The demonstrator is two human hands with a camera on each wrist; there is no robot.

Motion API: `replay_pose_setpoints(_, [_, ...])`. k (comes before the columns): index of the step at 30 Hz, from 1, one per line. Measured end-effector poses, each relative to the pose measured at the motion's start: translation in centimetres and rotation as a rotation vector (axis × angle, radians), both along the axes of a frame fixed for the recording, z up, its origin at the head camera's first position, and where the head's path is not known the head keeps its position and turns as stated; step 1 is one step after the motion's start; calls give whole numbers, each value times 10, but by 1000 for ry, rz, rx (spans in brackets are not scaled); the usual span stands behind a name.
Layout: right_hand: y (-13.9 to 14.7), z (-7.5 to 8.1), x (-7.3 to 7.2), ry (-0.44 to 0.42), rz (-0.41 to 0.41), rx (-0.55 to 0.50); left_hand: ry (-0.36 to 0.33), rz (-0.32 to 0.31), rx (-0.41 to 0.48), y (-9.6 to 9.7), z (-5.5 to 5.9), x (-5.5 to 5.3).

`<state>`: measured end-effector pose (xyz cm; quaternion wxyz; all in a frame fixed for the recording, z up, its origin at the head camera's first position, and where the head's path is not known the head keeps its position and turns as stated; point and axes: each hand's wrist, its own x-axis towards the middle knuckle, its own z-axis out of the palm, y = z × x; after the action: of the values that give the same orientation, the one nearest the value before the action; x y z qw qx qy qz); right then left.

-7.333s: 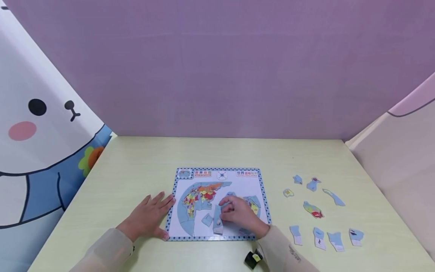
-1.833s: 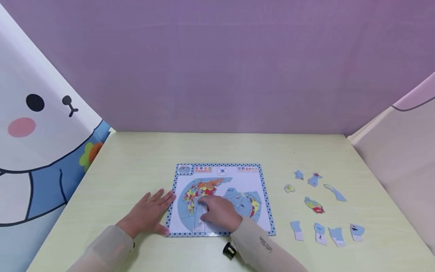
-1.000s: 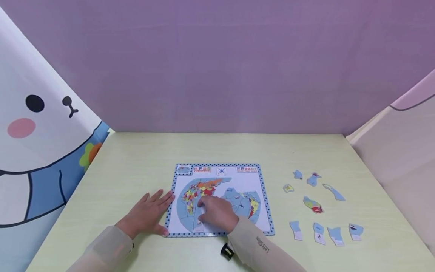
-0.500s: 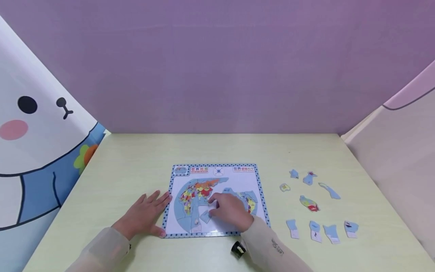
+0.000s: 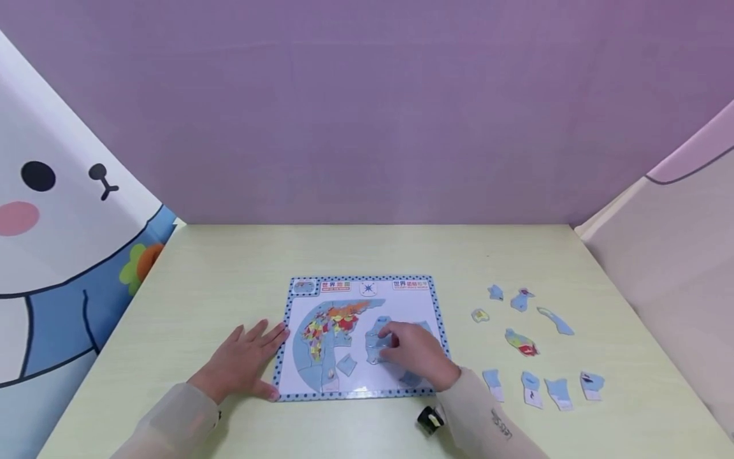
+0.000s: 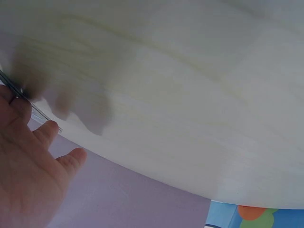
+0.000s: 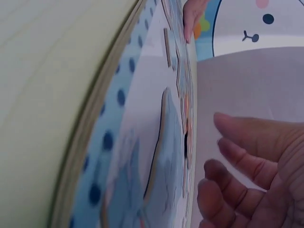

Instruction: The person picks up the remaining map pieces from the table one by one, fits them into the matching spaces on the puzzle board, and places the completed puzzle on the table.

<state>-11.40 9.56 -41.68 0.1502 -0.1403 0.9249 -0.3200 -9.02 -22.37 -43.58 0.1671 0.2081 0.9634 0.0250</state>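
A world map jigsaw board [image 5: 401, 303] with a blue dotted border lies flat on the table. My left hand [image 5: 241, 357] rests at its left edge, fingers spread. My right hand [image 5: 421, 354] is over the joined ocean pieces [image 5: 375, 344] at the right, partly hiding them. In the right wrist view the fingers of that hand [image 7: 285, 175] are loosely bent, with nothing between them. Joined pieces [image 5: 309, 376] fill the board's left part, with a long strip piece [image 5: 329, 366] along their right side. A small loose blue piece [image 5: 346, 364] lies tilted in the white middle.
Several loose puzzle pieces lie on the table to the right, among them a green and red piece [image 5: 522, 343], a slim curved piece [image 5: 555, 320] and a blue and white piece [image 5: 559, 394]. A purple backdrop [image 5: 367, 127] stands behind the table [image 5: 229, 255].
My right hand had the strip piece mid-board, shifted it left against the joined left pieces and let go. It then moved right, over the ocean pieces. My left hand stayed at the board's edge.
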Motion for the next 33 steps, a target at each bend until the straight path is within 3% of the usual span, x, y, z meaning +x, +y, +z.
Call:
replay_pose_setpoints(11, [22,-1,1,59,74,-24,45,-43,-33,0,1,-1])
replay_pose_setpoints(24, [52,-4,1,67,-72,-12,64,-53,-23,0,0,-4])
replay_pose_setpoints(33, [94,-5,-1,58,-163,36,44,-49,-36,0,0,-6])
